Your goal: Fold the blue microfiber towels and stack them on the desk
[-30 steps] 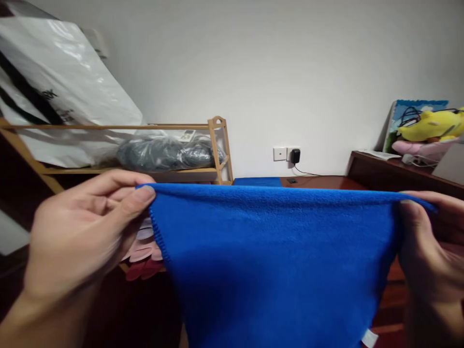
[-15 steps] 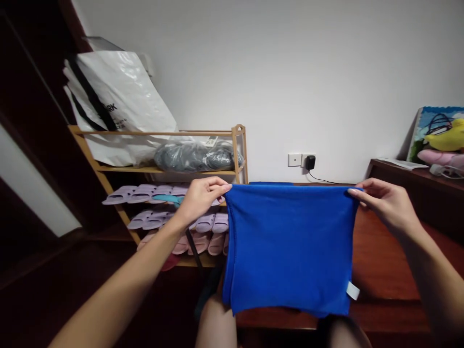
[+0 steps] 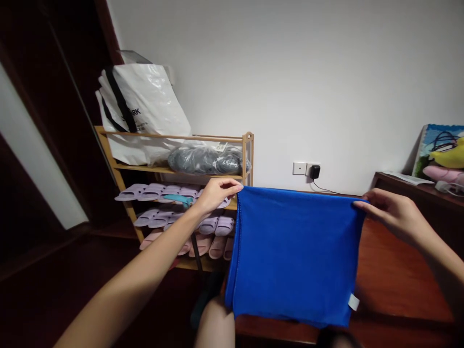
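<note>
A folded blue cloth (image 3: 297,256) hangs stretched between my two hands, its top edge pulled nearly straight. My left hand (image 3: 219,195) pinches the upper left corner between thumb and fingers. At the upper right corner, my right hand (image 3: 393,210) does the same. Stitching runs down the cloth's left side, where the layers part slightly. A small white tag (image 3: 354,302) sticks out near the lower right corner. The cloth hangs in front of a reddish-brown wooden surface (image 3: 398,270) and partly over my legs.
On the left stands a wooden shoe rack (image 3: 248,154) with several lilac and pink slippers (image 3: 152,192), a plastic-wrapped grey bundle (image 3: 208,160) and a white bag (image 3: 152,96). A black plug (image 3: 314,171) sits in the wall socket. A dark ledge (image 3: 402,181) at right bears a yellow plush (image 3: 449,155).
The whole view has shifted, so the rack and cloth appear further right. The cloth's top edge now slopes down towards my right hand. Both hands keep their pinch.
</note>
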{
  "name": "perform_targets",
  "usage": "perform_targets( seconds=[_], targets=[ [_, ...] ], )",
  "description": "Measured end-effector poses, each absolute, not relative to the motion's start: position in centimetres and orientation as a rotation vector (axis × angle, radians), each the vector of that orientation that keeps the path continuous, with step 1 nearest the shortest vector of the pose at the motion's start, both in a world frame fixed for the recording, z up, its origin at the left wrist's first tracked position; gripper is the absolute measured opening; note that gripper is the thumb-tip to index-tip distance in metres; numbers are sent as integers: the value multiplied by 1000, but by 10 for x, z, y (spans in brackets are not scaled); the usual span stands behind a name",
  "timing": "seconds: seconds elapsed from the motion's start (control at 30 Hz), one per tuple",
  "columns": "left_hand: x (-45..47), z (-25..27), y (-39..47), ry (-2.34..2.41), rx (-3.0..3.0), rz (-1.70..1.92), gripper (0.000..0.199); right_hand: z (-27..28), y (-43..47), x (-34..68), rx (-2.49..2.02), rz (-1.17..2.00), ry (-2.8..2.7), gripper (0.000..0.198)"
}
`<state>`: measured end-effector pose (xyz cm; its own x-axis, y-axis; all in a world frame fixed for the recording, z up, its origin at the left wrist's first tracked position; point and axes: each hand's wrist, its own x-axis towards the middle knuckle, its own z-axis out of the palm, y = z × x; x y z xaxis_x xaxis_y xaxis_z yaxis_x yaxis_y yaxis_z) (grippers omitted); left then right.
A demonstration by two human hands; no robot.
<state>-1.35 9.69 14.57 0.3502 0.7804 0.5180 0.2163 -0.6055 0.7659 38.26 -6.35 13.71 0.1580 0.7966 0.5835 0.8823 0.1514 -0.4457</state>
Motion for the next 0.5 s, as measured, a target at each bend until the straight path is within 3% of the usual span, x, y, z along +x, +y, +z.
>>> perform_targets(
  seconds=[0.5],
  targets=[
    [-22, 164, 78, 733, 2093, 1043, 28, 139, -87, 383, -1742, 71, -1519, 50]
  ],
)
